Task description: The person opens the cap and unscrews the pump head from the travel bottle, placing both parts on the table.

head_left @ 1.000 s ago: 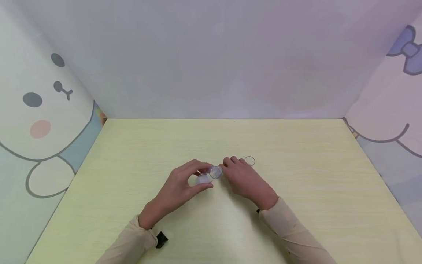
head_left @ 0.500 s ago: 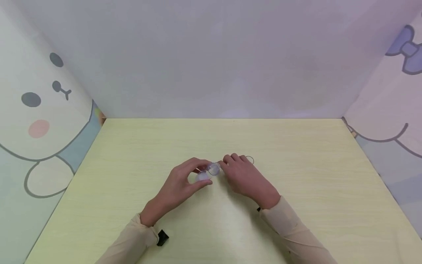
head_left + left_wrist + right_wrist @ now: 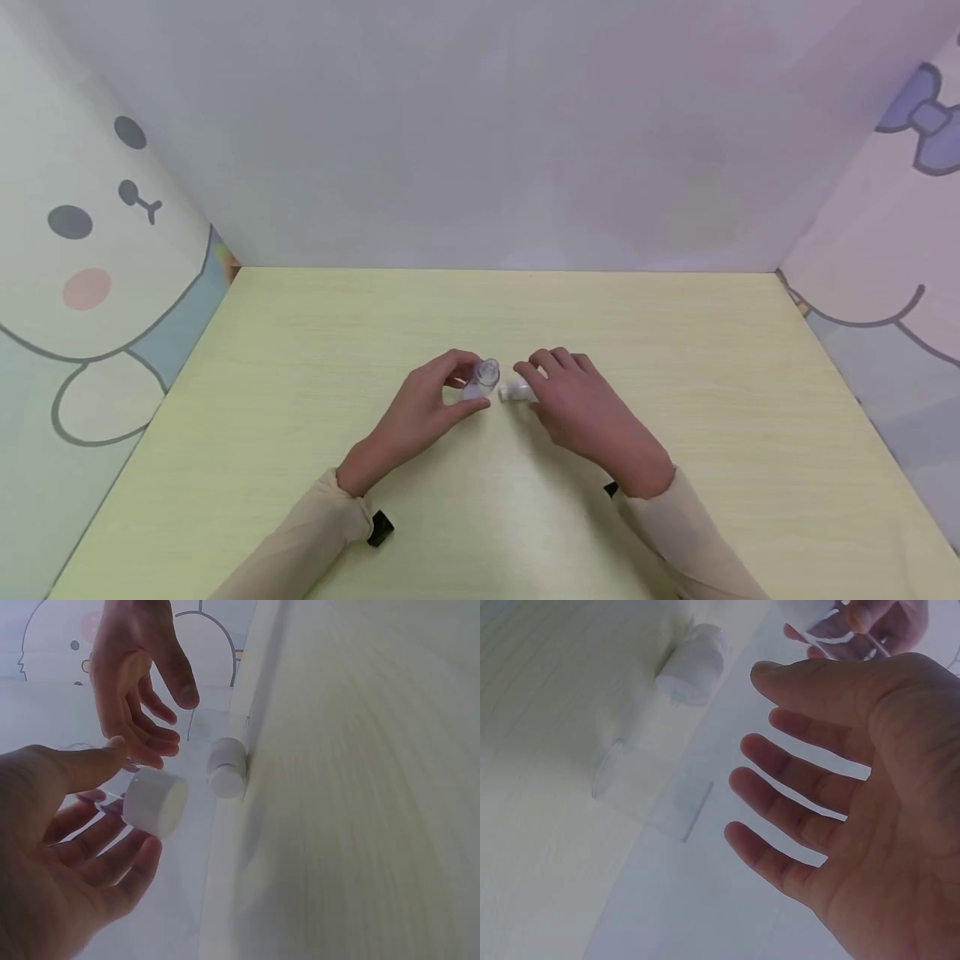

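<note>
My left hand (image 3: pixel 423 408) grips a small clear plastic container with a white cylindrical end (image 3: pixel 155 802), thumb on one side and fingers on the other. In the head view its clear rounded end (image 3: pixel 487 372) faces up; the white end points down at the table. A small white bottle (image 3: pixel 516 389) lies on its side on the table between the hands. Over it my right hand (image 3: pixel 581 408) hovers, holding nothing, its fingers loosely bent and apart in the right wrist view. Beside the bottle stands a clear open cylinder (image 3: pixel 652 787), hidden behind the right hand in the head view.
The pale wood table (image 3: pixel 337 325) meets a plain white wall (image 3: pixel 510 150) at its back edge. Cartoon-printed panels (image 3: pixel 90 250) rise on both sides. Black wrist pieces (image 3: pixel 380 528) stick out from under the sleeves.
My right hand has come away from the clear container, its fingers spreading, and shifted right. The white bottle has come into sight on the table. The left hand has moved slightly up and right.
</note>
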`<state>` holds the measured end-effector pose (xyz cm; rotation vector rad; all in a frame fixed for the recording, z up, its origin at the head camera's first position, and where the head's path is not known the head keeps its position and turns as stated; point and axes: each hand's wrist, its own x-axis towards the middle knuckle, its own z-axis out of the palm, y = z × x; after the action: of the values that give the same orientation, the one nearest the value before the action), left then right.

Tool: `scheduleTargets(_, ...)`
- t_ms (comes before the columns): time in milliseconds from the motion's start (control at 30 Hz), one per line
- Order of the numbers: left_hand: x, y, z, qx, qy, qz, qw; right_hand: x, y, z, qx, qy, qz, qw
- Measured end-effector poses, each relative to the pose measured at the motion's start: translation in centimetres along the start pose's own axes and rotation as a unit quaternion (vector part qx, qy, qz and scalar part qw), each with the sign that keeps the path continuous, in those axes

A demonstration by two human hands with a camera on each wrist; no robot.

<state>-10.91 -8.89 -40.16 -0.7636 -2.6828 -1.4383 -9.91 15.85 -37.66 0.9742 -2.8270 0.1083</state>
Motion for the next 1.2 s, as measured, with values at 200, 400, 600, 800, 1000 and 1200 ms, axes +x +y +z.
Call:
scheduleTargets(200, 0.6, -0.4, 0.5, -0.020, -0.022, -0.065, 0.9975, -1.4, 0.3, -0.8, 0.001, 0.013, 0.021, 1.000)
scheduleTargets(400, 0.9, -0.7, 1.1, -0.034, -0.027, -0.108, 0.9932, -2.4, 0.6, -1.3, -0.001, 0.017, 0.028, 0.999)
scheduleTargets(600, 1.0, -1.0, 1.3, -0.044, -0.037, -0.130, 0.9899, -3.3, 1.2, -1.6, 0.000, 0.022, 0.040, 0.999)
scheduleTargets(800, 1.1, -1.3, 1.2, -0.042, -0.042, -0.143, 0.9879, -4.0, 2.2, -1.9, 0.009, 0.021, 0.057, 0.998)
scheduleTargets(1000, 1.0, -1.4, 1.0, -0.019, -0.055, -0.152, 0.9867, -4.9, 3.1, -2.0, 0.022, 0.019, 0.066, 0.997)
scheduleTargets(1200, 0.2, -1.3, 0.1, 0.086, -0.070, -0.110, 0.9877, -5.9, 4.1, -1.8, 0.030, 0.025, 0.075, 0.996)
